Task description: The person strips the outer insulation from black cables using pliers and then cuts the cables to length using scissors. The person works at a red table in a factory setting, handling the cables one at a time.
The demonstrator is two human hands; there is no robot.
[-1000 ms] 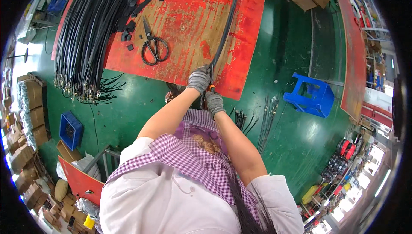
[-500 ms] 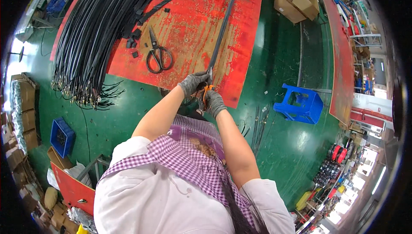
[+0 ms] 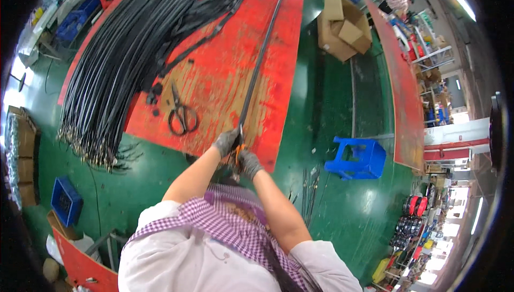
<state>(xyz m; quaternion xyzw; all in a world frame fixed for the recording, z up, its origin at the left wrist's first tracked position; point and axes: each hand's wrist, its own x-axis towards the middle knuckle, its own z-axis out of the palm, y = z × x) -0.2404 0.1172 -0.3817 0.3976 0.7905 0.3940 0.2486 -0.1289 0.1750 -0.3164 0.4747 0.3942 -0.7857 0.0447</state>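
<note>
A long black cable bundle runs down the red worktable to its near edge. There my left hand, in a grey glove, is closed around the bundle's near end. My right hand, gloved too, is closed on orange-handled scissors right beside it. Their metal blades lie against the bundle's end, partly hidden by my fingers. To the left on the table rests a pair of large black scissors, with small black pieces near it.
A thick heap of black cables covers the table's left side, its ends hanging over the edge. A blue stool and an open cardboard box stand on the right. At lower left is a blue bin.
The view has shifted, so the table and my hands appear lower and further left. Both hands keep their hold on the bundle's end and the orange-handled scissors.
</note>
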